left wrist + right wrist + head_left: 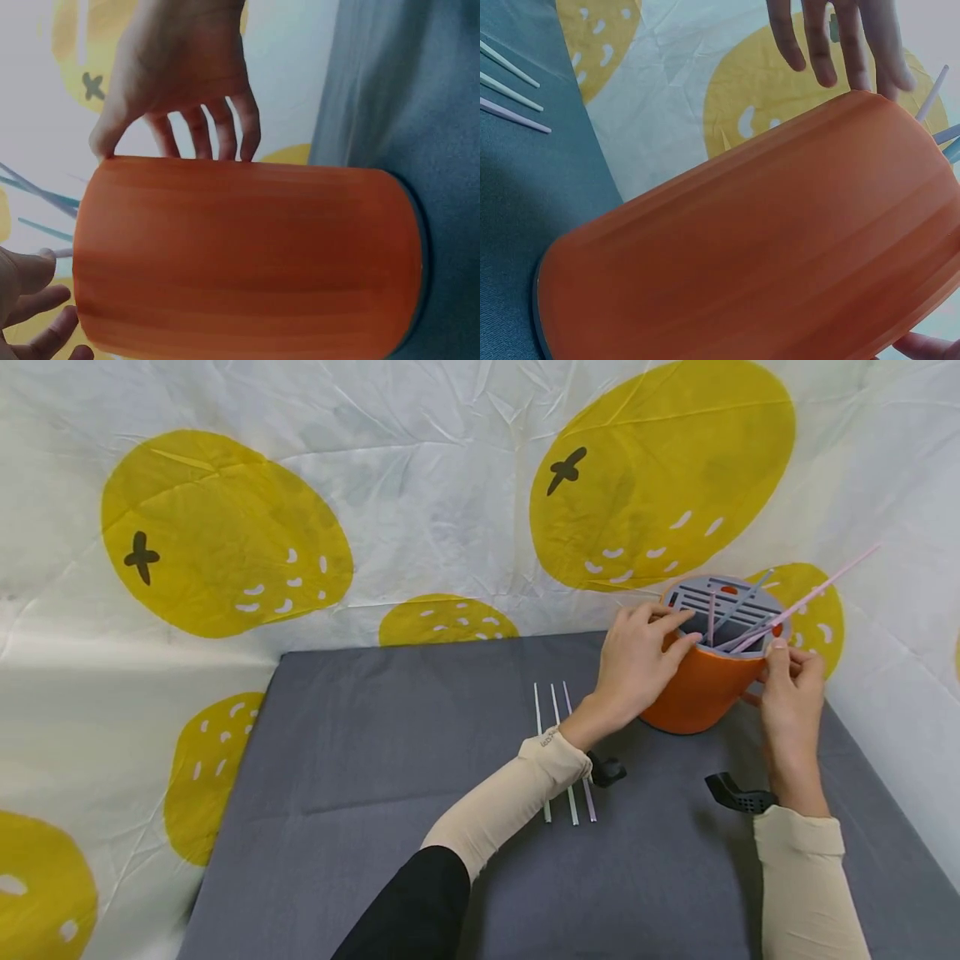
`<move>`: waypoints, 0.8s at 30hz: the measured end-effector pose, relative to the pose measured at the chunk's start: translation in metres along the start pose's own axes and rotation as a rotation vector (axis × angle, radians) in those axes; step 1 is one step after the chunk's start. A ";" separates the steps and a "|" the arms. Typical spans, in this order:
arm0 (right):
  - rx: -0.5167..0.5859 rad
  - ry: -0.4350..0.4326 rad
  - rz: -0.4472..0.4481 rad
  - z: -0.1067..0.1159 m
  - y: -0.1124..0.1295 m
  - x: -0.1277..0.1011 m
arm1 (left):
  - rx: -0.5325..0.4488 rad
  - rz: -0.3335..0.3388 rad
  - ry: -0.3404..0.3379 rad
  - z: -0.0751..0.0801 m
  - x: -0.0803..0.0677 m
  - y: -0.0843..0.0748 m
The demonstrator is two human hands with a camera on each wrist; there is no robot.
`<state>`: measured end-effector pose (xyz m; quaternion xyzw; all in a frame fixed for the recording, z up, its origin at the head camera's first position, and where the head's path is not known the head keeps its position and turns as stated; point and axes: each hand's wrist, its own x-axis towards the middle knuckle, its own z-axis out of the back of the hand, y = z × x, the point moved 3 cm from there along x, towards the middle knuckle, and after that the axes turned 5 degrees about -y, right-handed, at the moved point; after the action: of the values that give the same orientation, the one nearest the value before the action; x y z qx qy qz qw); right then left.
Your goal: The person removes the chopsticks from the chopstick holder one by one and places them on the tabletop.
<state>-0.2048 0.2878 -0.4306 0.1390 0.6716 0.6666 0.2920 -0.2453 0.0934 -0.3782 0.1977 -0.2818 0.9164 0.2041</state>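
Orange holder point(697, 693) stands upright at far right of the grey counter point(360, 760), slotted grey lid point(720, 602) on top. Left hand point(637, 664) rests on its near-left rim, fingers straight-ish, touching, gripping nothing. Right hand point(787, 693) pinches the pink straw point(810, 597) at the right rim; straw's long axis slants up and right, lower end in the holder. Other straws lean inside. Three straws point(562, 752) lie parallel on counter, pointing away, near left wrist.
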 end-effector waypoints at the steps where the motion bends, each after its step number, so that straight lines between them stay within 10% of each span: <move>1: 0.003 0.001 0.000 -0.001 0.000 0.000 | 0.020 0.002 0.005 -0.001 0.001 -0.002; 24: 0.017 0.007 0.005 0.000 -0.001 0.001 | 0.112 0.016 -0.008 -0.005 0.016 -0.023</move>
<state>-0.2047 0.2885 -0.4318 0.1407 0.6779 0.6621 0.2870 -0.2488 0.1180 -0.3643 0.2103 -0.2323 0.9316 0.1840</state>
